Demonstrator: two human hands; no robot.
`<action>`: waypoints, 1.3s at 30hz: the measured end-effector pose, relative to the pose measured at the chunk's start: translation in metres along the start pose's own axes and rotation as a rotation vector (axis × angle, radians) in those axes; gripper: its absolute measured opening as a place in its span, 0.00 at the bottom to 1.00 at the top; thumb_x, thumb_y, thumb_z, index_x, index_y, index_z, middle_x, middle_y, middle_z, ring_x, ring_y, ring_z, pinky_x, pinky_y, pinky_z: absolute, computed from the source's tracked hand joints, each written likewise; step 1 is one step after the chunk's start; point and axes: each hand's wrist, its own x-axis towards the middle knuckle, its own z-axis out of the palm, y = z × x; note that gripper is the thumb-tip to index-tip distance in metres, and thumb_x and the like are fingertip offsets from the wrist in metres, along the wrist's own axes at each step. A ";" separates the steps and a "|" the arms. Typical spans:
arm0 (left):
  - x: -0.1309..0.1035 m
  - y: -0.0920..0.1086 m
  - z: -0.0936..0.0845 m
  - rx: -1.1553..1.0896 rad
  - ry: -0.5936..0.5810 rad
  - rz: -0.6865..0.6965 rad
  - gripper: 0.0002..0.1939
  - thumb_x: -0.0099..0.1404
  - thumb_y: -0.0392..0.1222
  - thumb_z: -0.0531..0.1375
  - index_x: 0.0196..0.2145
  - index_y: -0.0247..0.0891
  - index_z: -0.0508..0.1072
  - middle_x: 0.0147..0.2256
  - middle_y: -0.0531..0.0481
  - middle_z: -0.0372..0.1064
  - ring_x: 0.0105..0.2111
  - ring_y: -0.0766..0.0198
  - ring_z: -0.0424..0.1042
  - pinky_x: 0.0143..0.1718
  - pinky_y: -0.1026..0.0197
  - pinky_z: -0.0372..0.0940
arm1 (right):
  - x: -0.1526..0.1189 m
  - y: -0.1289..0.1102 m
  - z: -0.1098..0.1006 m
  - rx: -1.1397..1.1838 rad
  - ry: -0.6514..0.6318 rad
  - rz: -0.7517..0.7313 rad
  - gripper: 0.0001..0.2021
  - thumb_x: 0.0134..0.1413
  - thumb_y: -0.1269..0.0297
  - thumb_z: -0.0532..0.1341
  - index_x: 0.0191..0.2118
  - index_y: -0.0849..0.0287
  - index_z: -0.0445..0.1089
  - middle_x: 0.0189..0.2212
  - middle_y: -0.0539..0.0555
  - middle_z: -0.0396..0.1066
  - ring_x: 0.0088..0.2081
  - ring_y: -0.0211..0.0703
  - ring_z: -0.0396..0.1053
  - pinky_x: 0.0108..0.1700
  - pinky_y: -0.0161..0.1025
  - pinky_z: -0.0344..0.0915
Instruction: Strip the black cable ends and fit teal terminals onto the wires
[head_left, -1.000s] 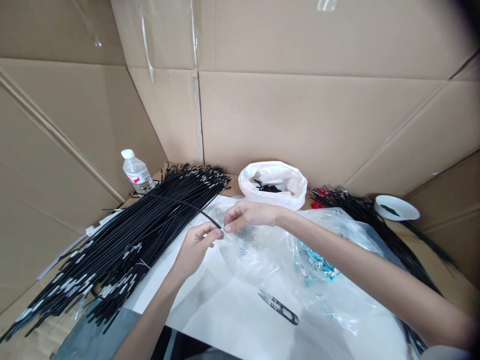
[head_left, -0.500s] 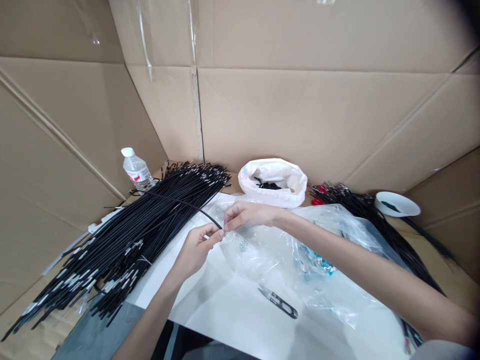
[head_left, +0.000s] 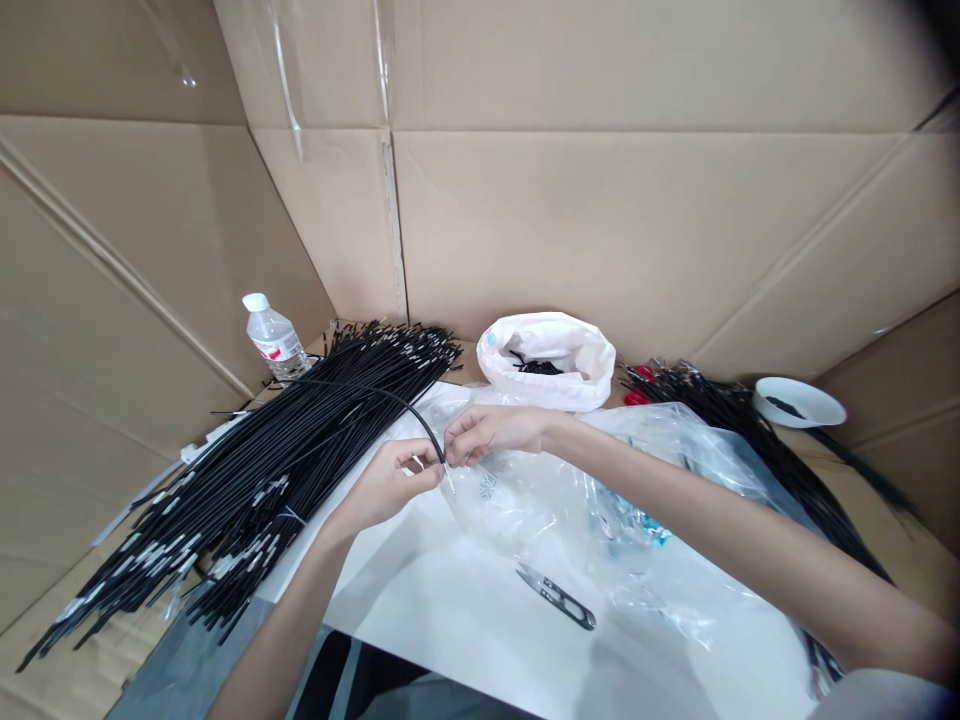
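Observation:
A black cable arcs over from the bundle, and its end points down between my two hands. Thumb and fingers of my left hand pinch the cable just above its tip. A thin pale piece sticks out below that tip. My right hand is closed with its fingertips right at the cable's end; whatever they hold is hidden or too small to name. Below the hands, a clear plastic bag spreads over the white tabletop. Small thread snips lie nearer to me.
At left lies a big bundle of black cables, with a water bottle behind it. A white bag holding black pieces stands at the back. More dark cables and a white bowl are at right. Cardboard walls enclose the table.
The cable end has tilted from slanting to pointing steeply down, and its arc is more bent. My left hand has shifted slightly; both hands stay together at the tip.

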 end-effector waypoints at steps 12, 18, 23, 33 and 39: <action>-0.005 0.003 0.006 -0.306 0.076 -0.200 0.16 0.58 0.54 0.65 0.28 0.36 0.76 0.28 0.50 0.69 0.33 0.61 0.65 0.36 0.60 0.60 | -0.014 0.002 0.008 -0.116 0.124 -0.113 0.08 0.48 0.60 0.67 0.28 0.60 0.72 0.28 0.48 0.68 0.32 0.36 0.63 0.38 0.36 0.61; -0.008 -0.005 0.009 -0.215 0.108 -0.122 0.18 0.63 0.54 0.62 0.26 0.36 0.72 0.26 0.53 0.63 0.30 0.64 0.61 0.34 0.61 0.55 | -0.011 0.008 0.010 -0.194 0.115 -0.075 0.09 0.47 0.59 0.69 0.29 0.59 0.74 0.23 0.44 0.61 0.28 0.34 0.56 0.33 0.36 0.54; -0.013 -0.002 0.003 -0.117 -0.020 -0.080 0.18 0.68 0.53 0.58 0.29 0.37 0.68 0.27 0.55 0.59 0.29 0.66 0.57 0.32 0.62 0.52 | -0.002 0.007 0.004 -0.177 0.053 -0.071 0.04 0.45 0.64 0.67 0.26 0.59 0.74 0.23 0.46 0.63 0.29 0.35 0.56 0.32 0.36 0.51; -0.013 -0.006 -0.010 -0.002 -0.011 -0.061 0.20 0.69 0.54 0.58 0.27 0.37 0.63 0.26 0.56 0.53 0.28 0.68 0.52 0.29 0.62 0.48 | -0.002 -0.003 0.007 -0.425 0.101 -0.162 0.08 0.52 0.60 0.63 0.32 0.60 0.73 0.25 0.46 0.62 0.29 0.36 0.57 0.30 0.36 0.52; -0.010 -0.007 -0.006 -0.081 0.030 -0.080 0.20 0.65 0.54 0.61 0.25 0.36 0.67 0.24 0.55 0.57 0.27 0.67 0.55 0.29 0.63 0.50 | 0.002 0.000 0.009 -0.339 0.145 -0.180 0.12 0.49 0.56 0.67 0.27 0.60 0.72 0.23 0.46 0.59 0.28 0.36 0.54 0.31 0.37 0.50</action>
